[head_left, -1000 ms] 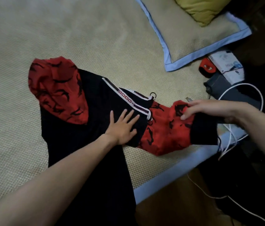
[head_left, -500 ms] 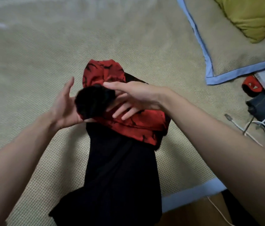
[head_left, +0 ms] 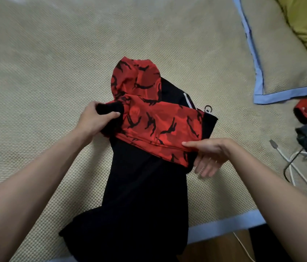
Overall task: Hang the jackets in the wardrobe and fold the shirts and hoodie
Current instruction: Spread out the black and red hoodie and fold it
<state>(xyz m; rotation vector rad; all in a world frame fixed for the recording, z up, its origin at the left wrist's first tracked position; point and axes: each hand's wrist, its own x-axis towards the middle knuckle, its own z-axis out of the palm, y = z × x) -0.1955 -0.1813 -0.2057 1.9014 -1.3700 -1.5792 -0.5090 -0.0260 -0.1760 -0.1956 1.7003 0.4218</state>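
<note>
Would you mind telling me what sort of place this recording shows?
Probably a bedroom: a hoodie lies on a bed's woven mat, beside a blue-edged pillow and white charging cables.

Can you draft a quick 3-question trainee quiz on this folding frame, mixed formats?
1. True or false: the red-and-black patterned sleeve lies folded across the black hoodie body.
2. Multiple choice: what does the left hand grip? A) the sleeve's black cuff B) the red patterned hood C) the white cable
3. Fill in: the right hand pinches the sleeve's ____ edge, the one towards the person.

Key:
1. True
2. A
3. Near. The thumb lies on top of the fabric; the fingers sit below it, over the woven beige mat.
</note>
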